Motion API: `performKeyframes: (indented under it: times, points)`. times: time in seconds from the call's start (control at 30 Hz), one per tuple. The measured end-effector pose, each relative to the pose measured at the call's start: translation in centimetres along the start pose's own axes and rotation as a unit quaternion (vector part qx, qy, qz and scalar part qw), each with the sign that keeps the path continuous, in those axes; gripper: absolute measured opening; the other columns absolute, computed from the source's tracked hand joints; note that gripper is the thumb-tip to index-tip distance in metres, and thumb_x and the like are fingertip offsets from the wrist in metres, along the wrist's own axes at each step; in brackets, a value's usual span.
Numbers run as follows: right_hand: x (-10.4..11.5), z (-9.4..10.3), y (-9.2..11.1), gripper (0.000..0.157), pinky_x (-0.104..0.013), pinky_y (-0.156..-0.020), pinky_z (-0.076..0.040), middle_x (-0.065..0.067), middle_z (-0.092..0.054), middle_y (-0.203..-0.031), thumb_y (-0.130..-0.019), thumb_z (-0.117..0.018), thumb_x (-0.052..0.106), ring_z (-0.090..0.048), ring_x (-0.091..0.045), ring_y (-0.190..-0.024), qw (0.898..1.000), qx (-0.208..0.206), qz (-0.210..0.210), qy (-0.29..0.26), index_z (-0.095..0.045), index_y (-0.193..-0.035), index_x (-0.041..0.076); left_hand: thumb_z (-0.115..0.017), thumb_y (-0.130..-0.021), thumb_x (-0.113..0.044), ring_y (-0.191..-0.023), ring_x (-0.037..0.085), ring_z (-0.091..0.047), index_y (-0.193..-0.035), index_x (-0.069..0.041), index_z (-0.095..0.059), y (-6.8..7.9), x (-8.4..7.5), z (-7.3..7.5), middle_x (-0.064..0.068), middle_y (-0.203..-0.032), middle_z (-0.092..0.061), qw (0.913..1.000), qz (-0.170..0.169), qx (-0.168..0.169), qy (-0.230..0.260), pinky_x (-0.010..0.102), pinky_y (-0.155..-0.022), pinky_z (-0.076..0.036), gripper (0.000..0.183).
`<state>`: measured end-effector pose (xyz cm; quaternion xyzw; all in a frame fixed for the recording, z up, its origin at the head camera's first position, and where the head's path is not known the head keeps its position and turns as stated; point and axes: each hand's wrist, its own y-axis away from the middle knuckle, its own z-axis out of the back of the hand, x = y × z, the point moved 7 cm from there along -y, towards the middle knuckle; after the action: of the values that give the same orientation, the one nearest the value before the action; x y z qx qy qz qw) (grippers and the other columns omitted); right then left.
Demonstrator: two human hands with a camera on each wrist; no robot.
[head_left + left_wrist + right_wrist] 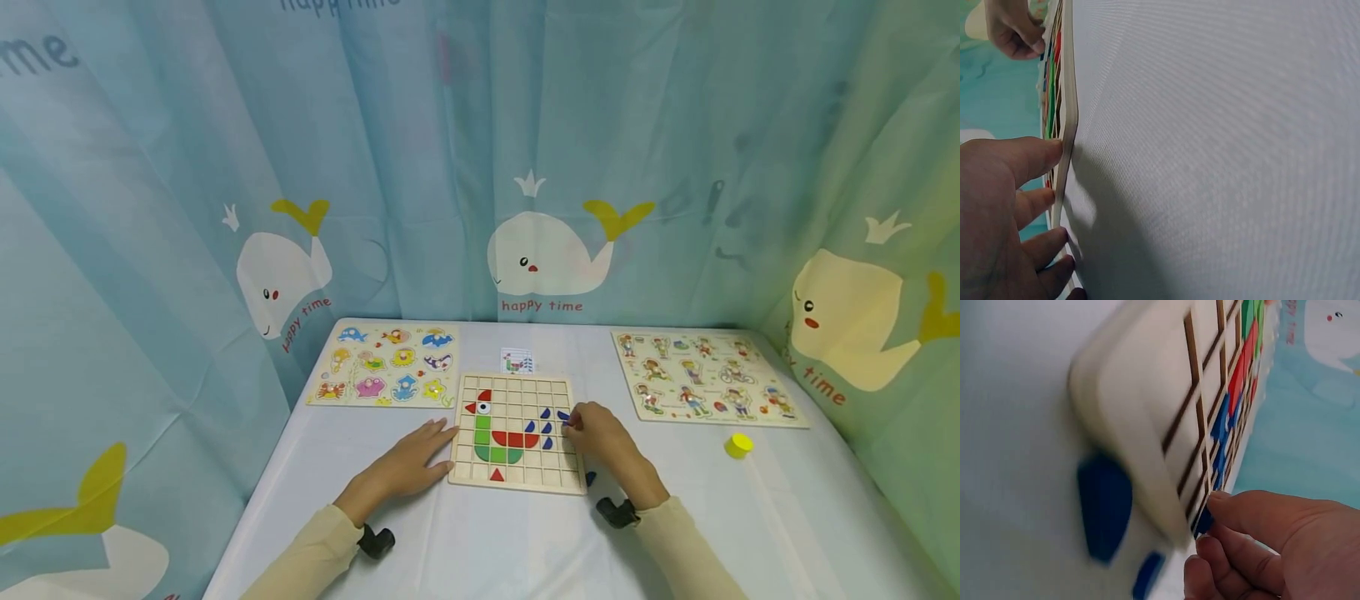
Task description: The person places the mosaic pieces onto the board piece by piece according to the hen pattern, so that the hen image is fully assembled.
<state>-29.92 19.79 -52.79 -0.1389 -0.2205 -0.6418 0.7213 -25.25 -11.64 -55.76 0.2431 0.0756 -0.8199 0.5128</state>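
A wooden grid board [468, 475] lies on the table, with red, green and blue pieces forming a bird in its cells. Several blue pieces [547, 427] sit in the tail area on the right. At the board's right edge, my right hand [603, 437] pinches a blue piece [1204, 521] between thumb and fingertip, low over the cells. My left hand [408, 460] has its fingers spread and relaxed, fingertips touching the board's left edge. Two loose blue pieces [1105, 509] lie on the table beside the board's near right corner.
A small picture card [517, 360] lies behind the board. A sea-animal puzzle [386, 364] is at the back left, a sports-figure puzzle [705, 375] at the back right. A yellow cylinder [738, 446] stands on the right. A whale-printed curtain [420, 167] surrounds the table.
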Motion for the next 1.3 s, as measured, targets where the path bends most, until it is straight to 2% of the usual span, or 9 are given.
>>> performKeyframes:
  times: [0.17,0.4,0.8,1.1,1.3]
  points:
    - [0.5,-0.9,-0.1,0.012,-0.036,-0.066,-0.052,-0.007,-0.064,-0.088,-0.097,-0.076,0.01,-0.057,-0.02,-0.077,1.0,0.005,0.003,-0.007,-0.067,-0.096,0.002,-0.059,-0.107,-0.04,-0.161,0.032,-0.026,-0.164,-0.021,-0.04,-0.1,0.1,0.0,0.008,-0.173,-0.032,1.0,0.006,0.001,0.0,0.055,-0.129,-0.028,0.063]
    - [0.1,-1.2,0.0,0.011,-0.035,-0.066,-0.051,-0.007,-0.063,-0.089,-0.098,-0.074,0.01,-0.057,-0.02,-0.078,1.0,0.012,-0.007,-0.015,-0.065,-0.097,0.002,-0.059,-0.107,-0.04,-0.161,0.032,-0.026,-0.164,-0.021,-0.04,-0.1,0.1,0.0,0.008,-0.173,-0.032,1.0,0.008,0.003,-0.003,0.055,-0.129,-0.028,0.064]
    - [0.1,-0.7,0.0,0.01,-0.032,-0.065,-0.052,-0.008,-0.065,-0.089,-0.098,-0.074,0.007,-0.058,-0.02,-0.077,0.999,0.028,-0.016,-0.014,-0.066,-0.097,0.001,-0.059,-0.107,-0.04,-0.161,0.033,-0.025,-0.165,-0.021,-0.04,-0.1,0.2,0.0,0.009,-0.173,-0.031,1.0,0.003,0.002,0.001,0.056,-0.129,-0.028,0.064]
    - [-0.2,-0.7,0.0,0.01,-0.035,-0.069,-0.053,-0.009,-0.063,-0.091,-0.097,-0.075,0.008,-0.057,-0.022,-0.081,0.999,0.034,-0.028,0.003,-0.068,-0.1,0.001,-0.059,-0.107,-0.041,-0.161,0.032,-0.025,-0.165,-0.023,-0.04,-0.2,0.4,-0.3,0.008,-0.173,-0.031,1.0,0.008,0.005,-0.001,0.055,-0.129,-0.028,0.064]
    - [-0.3,-0.1,0.3,0.008,-0.035,-0.071,-0.054,-0.009,-0.065,-0.094,-0.097,-0.074,0.007,-0.059,-0.022,-0.083,0.999,0.031,-0.019,-0.001,-0.07,-0.101,0.002,-0.059,-0.106,-0.041,-0.161,0.033,-0.026,-0.164,-0.022,-0.04,-0.2,0.3,-0.2,0.009,-0.173,-0.031,1.0,0.004,0.004,0.0,0.055,-0.129,-0.028,0.064]
